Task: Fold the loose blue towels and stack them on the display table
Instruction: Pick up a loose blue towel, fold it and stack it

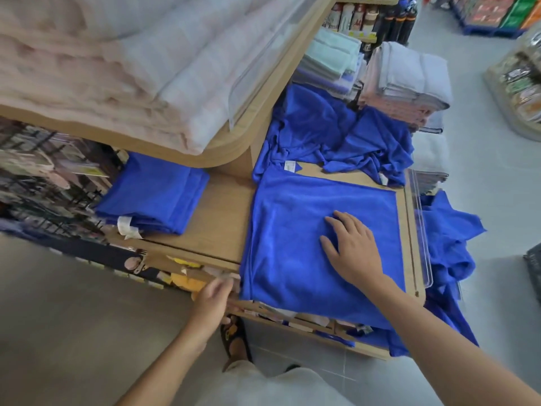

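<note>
The left hand [215,297] is at the near edge of the table [216,227], just beside the near left corner of the spread towel [295,230]. Its fingers curl toward that corner, but I cannot tell if they really hold the cloth or only touch it.

The right hand [352,249] lies flat and open on the spread towel, palm down, fingers stretched and pointing away toward the far left. It grips nothing, it only presses on the cloth.

The spread towel lies flat on the right part of the table. It is close to a square, with the longer side going from near to far, and its near edge hangs a little over the table edge. A small white label [290,166] sits at its far left corner.

On the left part of the table, well apart from it, is the stack [155,191] of folded blue towels, with a white tag at its near end. Its long axis goes from near left to far right, partly under the upper shelf [234,148].

Behind the spread towel lies the loose pile [336,136] of crumpled blue towels, and more blue cloth [445,244] hangs over the right side, outside the clear rail [418,218].

Farther away stand piles of grey and pink towels [407,83]
</note>
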Demonstrator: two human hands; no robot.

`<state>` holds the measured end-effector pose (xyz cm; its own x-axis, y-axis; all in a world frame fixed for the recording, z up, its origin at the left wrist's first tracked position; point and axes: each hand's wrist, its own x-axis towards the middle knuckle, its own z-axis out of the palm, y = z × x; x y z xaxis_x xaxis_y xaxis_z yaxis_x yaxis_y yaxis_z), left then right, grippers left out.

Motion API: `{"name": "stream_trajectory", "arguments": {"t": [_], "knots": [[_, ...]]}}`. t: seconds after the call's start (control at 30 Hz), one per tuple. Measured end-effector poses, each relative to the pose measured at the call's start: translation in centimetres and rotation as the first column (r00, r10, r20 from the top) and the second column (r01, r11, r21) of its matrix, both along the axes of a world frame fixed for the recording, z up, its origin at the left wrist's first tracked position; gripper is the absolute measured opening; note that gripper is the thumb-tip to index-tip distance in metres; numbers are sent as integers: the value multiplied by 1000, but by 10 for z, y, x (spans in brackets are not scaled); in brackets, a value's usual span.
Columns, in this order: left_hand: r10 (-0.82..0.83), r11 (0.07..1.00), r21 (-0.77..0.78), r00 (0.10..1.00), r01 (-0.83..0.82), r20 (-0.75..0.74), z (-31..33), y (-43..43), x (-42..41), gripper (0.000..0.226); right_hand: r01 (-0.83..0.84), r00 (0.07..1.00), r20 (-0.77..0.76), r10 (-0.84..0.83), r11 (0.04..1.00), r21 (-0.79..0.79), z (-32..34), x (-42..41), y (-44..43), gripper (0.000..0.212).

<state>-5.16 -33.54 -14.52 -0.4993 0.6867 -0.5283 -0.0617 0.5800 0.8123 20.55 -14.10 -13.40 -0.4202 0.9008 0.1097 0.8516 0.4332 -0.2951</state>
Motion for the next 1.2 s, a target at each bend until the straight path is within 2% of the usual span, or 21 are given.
{"name": "stream_trajectory", "arguments": {"t": [0.03,0.07,0.1,0.17,0.37,0.53,0.6,0.83,0.9,0.93,0.97,1.0,1.03,1.07,1.1,1.13,1.2], "knots": [[46,995,-94,963,-22,265,-4,-2,2,35,2,1000,-8,-2,1000,5,0,0,0,52],[74,991,-136,874,-9,481,-6,-3,3,38,0,1000,-15,0,1000,10,-1,0,0,51],[94,991,-135,772,-10,629,-7,-4,3,41,-2,1000,-19,2,1000,14,-1,0,0,51],[128,992,-100,629,-80,767,-4,-3,3,42,-2,1000,-21,2,1000,14,-2,1,1,51],[145,981,-66,457,-185,877,0,-8,-6,24,-6,1000,-25,7,1000,27,-4,2,1,52],[129,945,-12,339,-327,932,-3,-22,-19,25,-3,1000,-22,4,1000,26,-3,1,1,51],[147,936,-25,325,-352,934,-2,-25,-22,28,-5,1000,-26,6,1000,30,-3,1,1,50],[429,862,-279,318,-423,845,-6,-25,-35,26,-9,1000,-15,10,999,39,-3,1,1,50],[444,866,-278,386,-415,809,-9,-26,-37,25,-9,1000,-6,9,999,41,-4,1,0,50],[438,878,-250,473,-408,764,-10,-25,-36,23,-7,1000,-3,8,999,41,-3,0,0,49],[410,899,-183,619,-397,670,-11,-25,-35,20,-6,1000,1,6,999,42,-3,-1,0,49],[346,932,-72,812,-355,471,-11,-25,-34,21,-4,1000,7,3,999,45,-3,-2,0,49],[243,966,57,960,-253,136,-10,-24,-33,22,-1,1000,14,0,999,50,-3,-2,0,49],[122,981,175,964,-82,-236,-7,-22,-33,22,1,1000,24,-2,998,55,-3,-3,-1,49],[24,957,259,854,131,-519,-1,-18,-32,20,1,999,32,-3,998,58,-2,-3,-1,49],[-41,899,286,714,331,-699,5,-10,-29,21,1,999,38,-3,998,59,-1,-4,-3,49],[-184,784,167,480,598,-858,12,15,-23,38,-1,999,53,-2,999,49,0,-6,-3,51]]}}
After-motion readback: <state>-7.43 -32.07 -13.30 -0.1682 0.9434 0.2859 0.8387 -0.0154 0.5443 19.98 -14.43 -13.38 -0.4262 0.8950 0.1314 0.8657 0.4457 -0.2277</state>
